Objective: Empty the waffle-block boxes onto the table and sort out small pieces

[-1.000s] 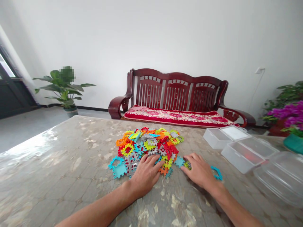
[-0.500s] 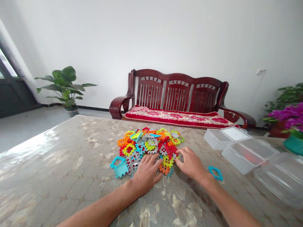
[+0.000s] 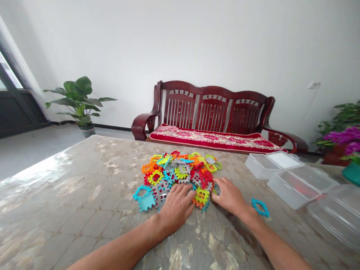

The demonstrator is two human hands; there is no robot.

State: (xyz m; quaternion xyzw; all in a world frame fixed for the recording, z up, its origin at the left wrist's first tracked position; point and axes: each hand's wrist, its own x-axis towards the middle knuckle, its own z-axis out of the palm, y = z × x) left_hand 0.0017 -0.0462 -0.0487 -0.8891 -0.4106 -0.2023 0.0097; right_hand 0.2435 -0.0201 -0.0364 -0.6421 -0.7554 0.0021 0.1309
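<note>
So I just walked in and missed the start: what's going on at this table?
A person has both bare hands on a marbled table. The left hand lies flat, fingers spread, on the near edge of a pile of colourful interlocking plastic tiles. The right hand touches the pile's near right corner, fingers curled; whether it grips a piece cannot be told. One blue tile lies apart beside the right wrist. Clear plastic boxes stand further right.

Bare left hand [image 3: 176,204], bare right hand [image 3: 229,195] — forearms uncovered
</note>
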